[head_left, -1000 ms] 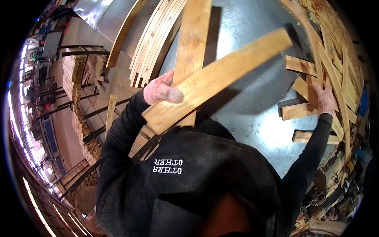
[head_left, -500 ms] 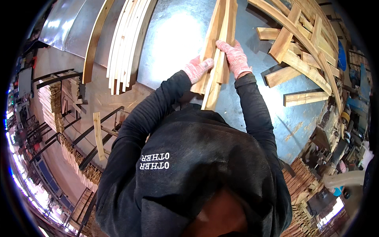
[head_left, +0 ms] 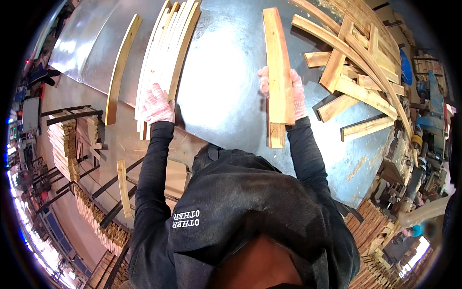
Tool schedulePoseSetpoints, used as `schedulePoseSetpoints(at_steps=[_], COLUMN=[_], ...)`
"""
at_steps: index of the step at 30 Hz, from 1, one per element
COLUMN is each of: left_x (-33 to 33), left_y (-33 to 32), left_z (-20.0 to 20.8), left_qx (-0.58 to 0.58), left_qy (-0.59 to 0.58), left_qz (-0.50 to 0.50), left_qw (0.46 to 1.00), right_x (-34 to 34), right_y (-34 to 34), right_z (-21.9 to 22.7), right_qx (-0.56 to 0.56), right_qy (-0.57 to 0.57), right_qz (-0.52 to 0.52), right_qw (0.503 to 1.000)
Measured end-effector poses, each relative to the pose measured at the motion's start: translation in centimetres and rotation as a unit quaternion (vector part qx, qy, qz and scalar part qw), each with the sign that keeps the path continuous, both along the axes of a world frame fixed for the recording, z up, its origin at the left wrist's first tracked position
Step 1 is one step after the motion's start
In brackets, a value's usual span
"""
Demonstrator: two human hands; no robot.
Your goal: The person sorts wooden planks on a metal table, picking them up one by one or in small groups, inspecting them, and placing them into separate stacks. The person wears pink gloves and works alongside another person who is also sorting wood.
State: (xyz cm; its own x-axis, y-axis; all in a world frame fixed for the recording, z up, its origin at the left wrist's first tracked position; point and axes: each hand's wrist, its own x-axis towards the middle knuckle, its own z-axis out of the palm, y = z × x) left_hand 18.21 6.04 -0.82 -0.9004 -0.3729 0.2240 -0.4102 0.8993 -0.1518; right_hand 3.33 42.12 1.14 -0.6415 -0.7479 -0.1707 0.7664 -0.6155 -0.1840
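My right hand (head_left: 298, 94), in a pink-and-white knit glove, is closed around a pair of curved wooden strips (head_left: 278, 58). Glove shows on both sides of them; the middle of the hand is hidden beneath. The lower strip's end (head_left: 276, 136) sticks out toward me. My left hand (head_left: 159, 107), in a matching glove, lies over the near part of a row of pale curved strips (head_left: 161, 53) standing side by side on the metal table (head_left: 221, 62). Its fingers are stretched along their top edges, with the thumb at the row's right side.
Left of the row, a single curved strip (head_left: 121, 72) stands apart. A loose pile of wooden pieces (head_left: 363, 89) covers the table's right side, with a long curved strip (head_left: 337, 43) across it. Stacked wood (head_left: 62, 144) stands at the left by black metal frames; more stacks (head_left: 373, 224) are lower right.
My left hand has left the strips it shared with my right hand and moved left onto the row. The strips in my right hand have turned a broad face upward.
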Motion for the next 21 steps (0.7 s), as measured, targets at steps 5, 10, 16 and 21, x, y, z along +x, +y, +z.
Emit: schedulePoseSetpoints(at_steps=[5, 10, 16, 21], left_x=[-2.1, -3.8, -2.4, 1.4], left_y=[7.8, 15.1, 11.5, 3.1], left_z=[-0.2, 0.0, 0.7, -0.4], left_qx=[0.569, 0.949, 0.533, 0.076], left_qy=[0.160, -0.116, -0.089, -0.039], left_qz=[-0.066, 0.024, 0.062, 0.022], left_qw=[0.804, 0.291, 0.839, 0.996], right_x=[0.8, 1.1, 3.2, 5.5], right_y=[-2.2, -1.4, -0.3, -0.3], right_z=[-1.4, -5.5, -3.2, -4.8], right_qx=[0.117, 0.536, 0.854, 0.844], right_qy=[-0.017, 0.534, 0.406, 0.420], right_qz=[-0.039, -0.090, -0.014, 0.097], right_qw=[0.992, 0.647, 0.323, 0.319])
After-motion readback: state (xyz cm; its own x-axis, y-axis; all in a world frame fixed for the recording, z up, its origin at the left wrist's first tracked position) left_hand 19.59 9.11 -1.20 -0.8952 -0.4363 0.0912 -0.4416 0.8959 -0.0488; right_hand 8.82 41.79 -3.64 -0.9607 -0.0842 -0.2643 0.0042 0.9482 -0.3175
